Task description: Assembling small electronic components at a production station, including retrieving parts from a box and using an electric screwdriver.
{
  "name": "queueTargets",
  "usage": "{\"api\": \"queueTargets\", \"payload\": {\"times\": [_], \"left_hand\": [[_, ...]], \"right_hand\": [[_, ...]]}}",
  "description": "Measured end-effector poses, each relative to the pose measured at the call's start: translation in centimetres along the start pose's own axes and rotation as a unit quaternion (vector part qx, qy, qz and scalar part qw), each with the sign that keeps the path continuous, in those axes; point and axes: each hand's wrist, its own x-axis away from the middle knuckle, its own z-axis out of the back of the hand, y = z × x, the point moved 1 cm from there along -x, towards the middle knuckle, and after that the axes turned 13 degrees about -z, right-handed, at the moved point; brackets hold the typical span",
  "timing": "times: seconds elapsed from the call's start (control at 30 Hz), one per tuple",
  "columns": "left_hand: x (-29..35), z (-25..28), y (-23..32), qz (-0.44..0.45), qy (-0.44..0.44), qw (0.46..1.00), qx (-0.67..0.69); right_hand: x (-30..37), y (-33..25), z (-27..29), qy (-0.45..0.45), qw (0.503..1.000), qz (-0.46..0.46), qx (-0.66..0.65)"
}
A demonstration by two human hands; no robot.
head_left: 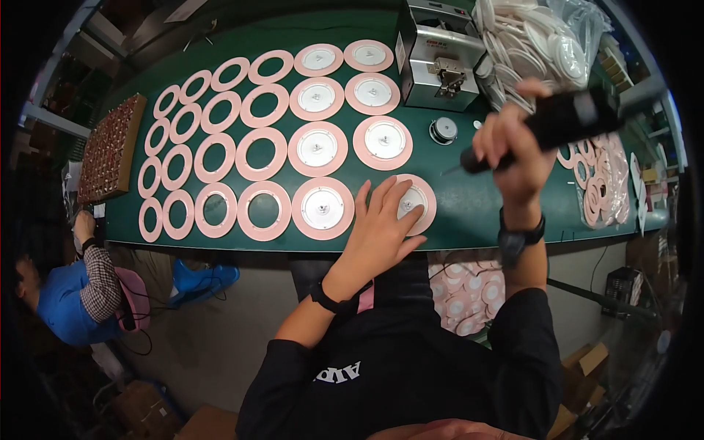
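Observation:
My left hand [380, 226] lies with spread fingers over a pink ring with a white disc in its middle [429, 203] at the front of the green table, partly covering it. My right hand [518, 147] is wrapped round a black electric screwdriver [572, 119], held above the table to the right. The screwdriver's thin bit points left, apart from the ring. Left of my left hand, another pink ring with a white disc [321, 208] ends the front row. More such ringed discs and several bare pink rings [265, 210] lie in rows across the table.
A silver machine [444, 62] stands at the back, with a small round metal part [443, 130] in front. White discs in clear bags [524, 44] and bagged pink rings [601, 183] lie right. A box of small parts [114, 150] sits left, near another person [77, 297].

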Motion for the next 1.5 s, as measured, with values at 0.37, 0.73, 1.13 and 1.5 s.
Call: {"api": "queueTargets", "payload": {"times": [0.37,0.73,1.13,1.5], "left_hand": [[0.2,-0.6,-0.7,0.000,0.003,1.000,0.003],[-0.3,-0.4,-0.8,-0.003,-0.002,1.000,-0.012],[-0.4,-1.1,0.0,-0.027,0.015,0.999,-0.026],[-0.4,-0.9,-0.2,0.000,0.053,0.999,0.011]], "right_hand": [[3.7,4.2,-1.3,0.001,0.997,0.000,0.074],[2.6,5.7,-1.7,-0.003,0.996,-0.058,0.073],[-6.4,-0.2,1.2,0.061,0.990,0.093,0.086],[-7.3,1.7,2.0,0.072,0.995,0.011,0.068]]}}
